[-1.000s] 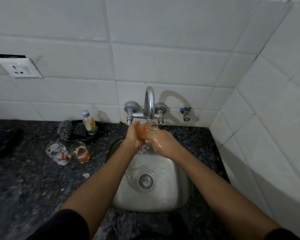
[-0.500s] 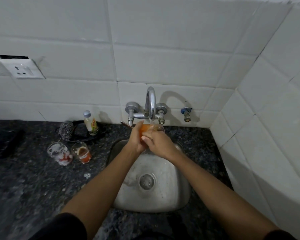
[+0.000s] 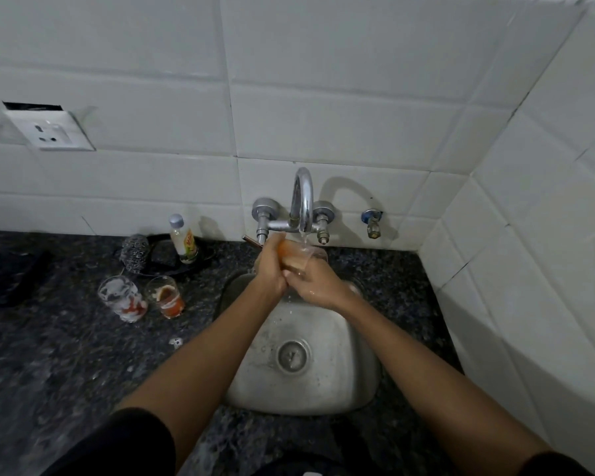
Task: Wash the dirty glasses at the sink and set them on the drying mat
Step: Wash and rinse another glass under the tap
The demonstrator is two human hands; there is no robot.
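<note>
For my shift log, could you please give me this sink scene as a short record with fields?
In hands: clear glass with orange residue, held under the running chrome tap
Left hand: grips the glass
Right hand: grips the glass
Below: steel sink
Waiting: two stained clear glasses, upright on the dark granite counter
Behind them: small plastic bottle, steel scrubber
Drying mat: not identifiable

I'm at a small home kitchen sink here, you can tell from the steel basin [image 3: 303, 389] set in dark speckled granite counter [image 3: 66, 355], the wall tap [image 3: 301, 204] on white tiles, a steel scrubber [image 3: 134, 252] and little dish soap bottle [image 3: 183, 239] nearby
</note>
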